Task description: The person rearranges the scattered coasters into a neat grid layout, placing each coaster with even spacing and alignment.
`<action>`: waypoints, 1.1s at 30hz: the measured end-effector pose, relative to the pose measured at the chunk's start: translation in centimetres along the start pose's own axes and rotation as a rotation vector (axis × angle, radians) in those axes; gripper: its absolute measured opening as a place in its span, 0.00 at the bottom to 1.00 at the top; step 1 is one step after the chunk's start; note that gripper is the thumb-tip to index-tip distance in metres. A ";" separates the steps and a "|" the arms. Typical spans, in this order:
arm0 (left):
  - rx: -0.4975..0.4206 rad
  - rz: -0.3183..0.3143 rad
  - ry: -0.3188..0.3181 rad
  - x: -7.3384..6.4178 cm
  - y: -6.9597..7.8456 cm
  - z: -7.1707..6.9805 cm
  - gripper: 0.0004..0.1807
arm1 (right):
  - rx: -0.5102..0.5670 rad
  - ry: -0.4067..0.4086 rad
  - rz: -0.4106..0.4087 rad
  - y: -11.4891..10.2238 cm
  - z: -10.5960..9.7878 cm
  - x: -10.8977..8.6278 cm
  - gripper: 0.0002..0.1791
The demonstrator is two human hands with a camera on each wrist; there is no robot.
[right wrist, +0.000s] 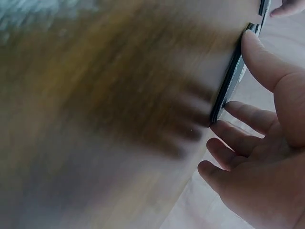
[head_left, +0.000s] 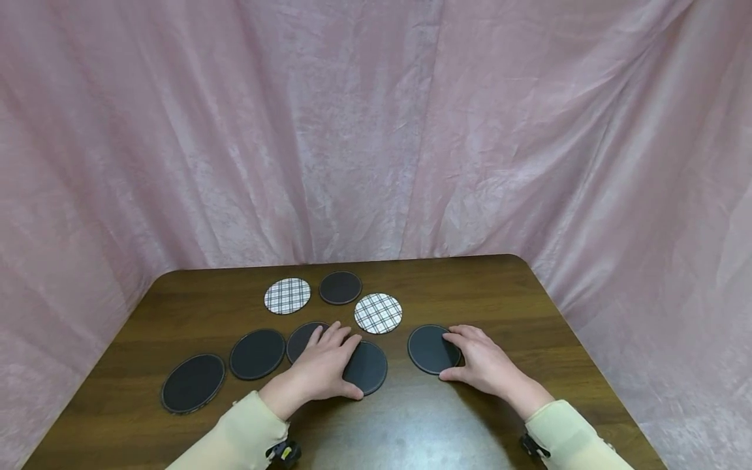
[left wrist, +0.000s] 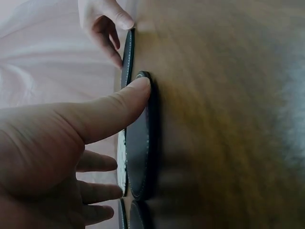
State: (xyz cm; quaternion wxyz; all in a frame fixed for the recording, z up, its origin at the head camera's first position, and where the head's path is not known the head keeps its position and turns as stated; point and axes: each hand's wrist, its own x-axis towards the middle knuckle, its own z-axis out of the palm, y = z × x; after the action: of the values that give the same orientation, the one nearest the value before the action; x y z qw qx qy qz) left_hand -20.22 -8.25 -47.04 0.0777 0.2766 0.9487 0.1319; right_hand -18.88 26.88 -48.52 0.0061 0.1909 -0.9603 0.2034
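Observation:
My left hand point(head_left: 320, 372) spreads over a round black coaster point(head_left: 369, 369) with a stitched rim. Its thumb touches the near edge, and its fingers reach across the far left side. Part of another black coaster point(head_left: 299, 339) is hidden behind those fingers. To the right, my right hand point(head_left: 484, 362) touches a separate black coaster point(head_left: 429, 349), thumb at the near edge and fingertips at the right side. This coaster point(right wrist: 231, 78) appears nearly edge-on in the right wrist view. Both touched coasters lie on the table, and neither hand's fingers are tightly curled.
Two white plaid coasters point(head_left: 287, 296) point(head_left: 378, 314) lie farther back, with a black coaster point(head_left: 341, 288) between them. More black coasters point(head_left: 257, 354) point(head_left: 193, 384) lie at left. The brown wooden table point(head_left: 470, 287) ends at a pink curtain point(head_left: 364, 130).

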 end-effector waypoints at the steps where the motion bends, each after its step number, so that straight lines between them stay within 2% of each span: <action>1: 0.002 0.006 0.006 -0.1 -0.1 0.1 0.57 | -0.001 0.001 0.001 0.0 0.0 0.0 0.45; 6: 0.036 0.050 0.031 -0.3 -0.1 0.5 0.55 | -0.004 0.008 -0.003 0.0 0.3 0.0 0.45; 13: 0.071 0.078 0.072 0.4 0.2 1.2 0.52 | -0.014 0.016 -0.025 -0.3 0.4 0.1 0.45; 33: 0.102 0.021 0.130 2.2 1.5 2.6 0.46 | -0.006 0.014 -0.002 -0.4 0.4 0.3 0.44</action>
State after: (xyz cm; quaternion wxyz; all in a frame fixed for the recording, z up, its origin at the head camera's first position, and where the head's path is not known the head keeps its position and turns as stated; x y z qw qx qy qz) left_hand -20.72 -5.24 -49.25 0.0002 0.2811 0.9543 0.1018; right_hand -18.98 26.32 -48.69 0.0136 0.1905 -0.9606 0.2017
